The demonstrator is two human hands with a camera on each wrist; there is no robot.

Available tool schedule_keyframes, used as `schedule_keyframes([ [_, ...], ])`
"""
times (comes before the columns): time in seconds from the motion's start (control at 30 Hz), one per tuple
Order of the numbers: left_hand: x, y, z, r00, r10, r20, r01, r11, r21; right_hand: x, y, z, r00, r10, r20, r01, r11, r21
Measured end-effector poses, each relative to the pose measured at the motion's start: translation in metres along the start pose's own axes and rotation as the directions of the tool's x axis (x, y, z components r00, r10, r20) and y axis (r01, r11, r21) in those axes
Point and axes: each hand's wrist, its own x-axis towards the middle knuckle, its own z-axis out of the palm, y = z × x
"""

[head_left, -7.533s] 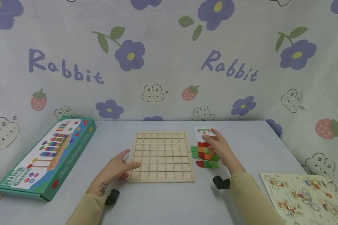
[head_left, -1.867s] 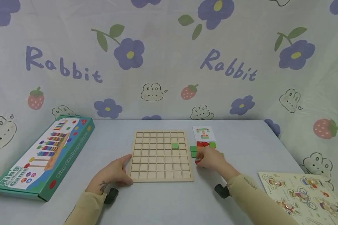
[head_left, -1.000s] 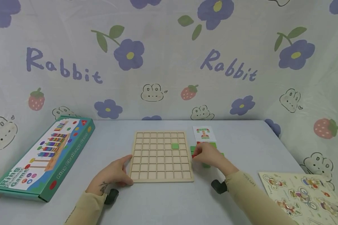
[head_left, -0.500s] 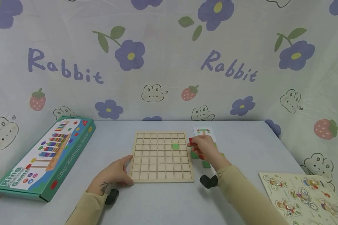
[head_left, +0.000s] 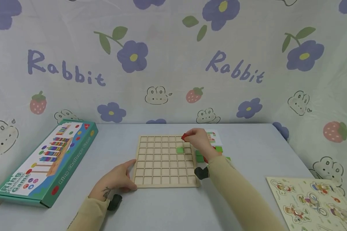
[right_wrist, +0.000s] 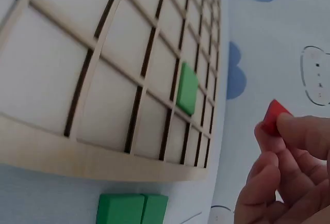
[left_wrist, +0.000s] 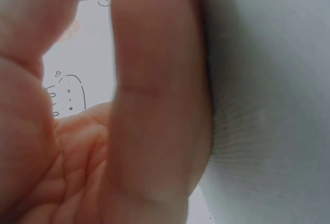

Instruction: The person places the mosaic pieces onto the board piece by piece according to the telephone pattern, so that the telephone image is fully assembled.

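Note:
A wooden grid board lies flat on the table, with one green square tile seated in a cell toward its right side. My right hand pinches a small red tile between thumb and fingertips, above the board's far right corner. In the right wrist view the red tile shows a pointed corner; fingers cover the rest of its outline. My left hand touches the board's left edge, index finger and thumb spread apart along it. The left wrist view is mostly filled by that hand's fingers.
Right of the board lie loose green tiles and several red and orange ones, partly behind my right wrist. A pattern card is behind them. A green game box stands left; a picture puzzle board lies right.
A green tile has come to sit in the board. My right hand has picked up the red tile from the pile and carried it left and away over the board. My left hand stays put lately.

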Motion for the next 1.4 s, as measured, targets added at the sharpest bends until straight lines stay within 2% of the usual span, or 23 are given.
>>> schedule_keyframes([
  [0.13, 0.001, 0.0, 0.0, 1.0, -0.011, -0.002, 0.011, 1.0, 0.006, 0.007, -0.002, 0.006, 0.999, -0.042, 0.014, 0.044, 0.989, -0.142],
  [0.37, 0.001, 0.001, -0.001, 1.0, -0.012, 0.002, 0.012, 1.0, 0.009, 0.013, -0.002, 0.014, 0.999, 0.029, 0.041, -0.014, 0.947, -0.322],
  [0.67, 0.001, 0.003, -0.002, 1.0, 0.016, 0.001, -0.016, 1.0, 0.023, 0.02, 0.0, 0.019, 0.998, 0.007, 0.058, 0.017, 0.915, -0.403],
  [0.9, 0.003, 0.0, -0.003, 1.0, 0.024, 0.004, -0.024, 1.0, 0.0, 0.023, -0.002, 0.025, 0.999, 0.025, 0.045, -0.002, 0.89, -0.456],
  [1.2, 0.001, -0.002, -0.004, 0.999, 0.041, -0.015, -0.041, 0.999, 0.015, 0.023, -0.002, 0.031, 0.999, 0.002, 0.048, 0.023, 0.857, -0.514],
  [1.4, -0.002, -0.001, -0.005, 0.999, 0.028, -0.02, -0.027, 0.999, 0.017, 0.024, -0.002, 0.036, 0.999, 0.022, 0.046, 0.006, 0.848, -0.53],
])
